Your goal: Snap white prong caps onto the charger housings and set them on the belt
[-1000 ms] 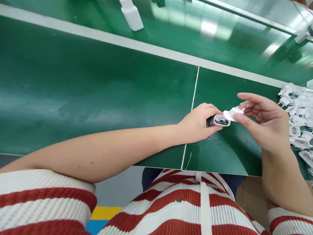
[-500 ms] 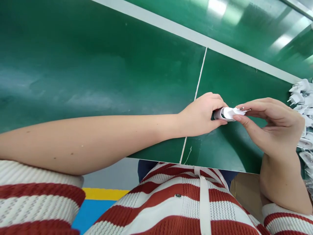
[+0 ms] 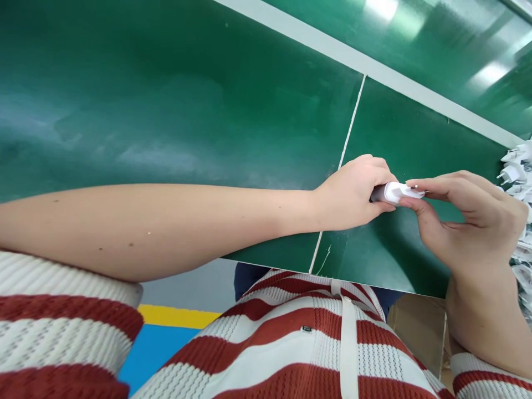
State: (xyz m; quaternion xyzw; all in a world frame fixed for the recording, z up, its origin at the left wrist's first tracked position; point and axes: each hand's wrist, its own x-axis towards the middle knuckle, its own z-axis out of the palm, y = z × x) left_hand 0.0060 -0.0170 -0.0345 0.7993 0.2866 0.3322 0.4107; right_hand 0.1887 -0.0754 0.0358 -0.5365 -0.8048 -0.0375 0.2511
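My left hand (image 3: 353, 194) is closed around a white charger housing (image 3: 379, 193), most of it hidden inside the fingers. At the housing's right end sits a white plug head (image 3: 399, 193), its two metal pins pointing right. The thumb and forefinger of my right hand (image 3: 477, 216) pinch the plug head near the pins. No gap shows between head and housing. Both hands are held over the green table (image 3: 257, 127).
Many white plug heads (image 3: 513, 173) are heaped at the right edge, behind my right hand. A pale strip (image 3: 316, 44) runs along the table's far side, and a white cord (image 3: 353, 122) crosses the top. A cardboard box (image 3: 419, 327) stands below the front edge.
The plug head sat tilted in the housing with a dark opening showing; now it lies flush against it. Both hands appear slightly farther right in the view, as does the table.
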